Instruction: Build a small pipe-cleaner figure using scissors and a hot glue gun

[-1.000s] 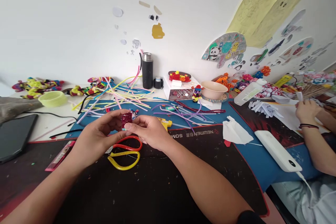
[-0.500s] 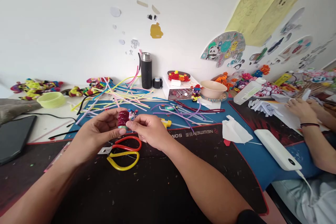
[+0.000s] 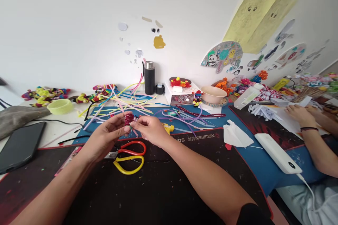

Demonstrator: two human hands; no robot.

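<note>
Between the thumb and fingers of my left hand [image 3: 112, 132] is a dark red coil [image 3: 129, 118], which looks like wound pipe cleaner. My right hand [image 3: 151, 130] pinches a small multicoloured piece at the coil's right side, mostly covered by my fingertips. Whether that piece is joined to the coil I cannot tell. Just below my hands lie scissors [image 3: 129, 173] with one red and one yellow handle, their blades partly under my left wrist. A yellow glue gun [image 3: 169, 128] rests behind my right hand.
Loose pipe cleaners [image 3: 124, 96] spread behind my hands. A black thermos [image 3: 149, 79], a white box [image 3: 171, 97], a small pipe-cleaner figure [image 3: 197, 99] and a beige bowl [image 3: 213, 95] stand at the back. At right are a white power bank [image 3: 277, 153] and a co-worker's hands [image 3: 301, 116].
The view has tilted slightly up and left. My fingers have turned the piece a little, and its multicoloured end, plain before, is now mostly hidden by my right fingertips.
</note>
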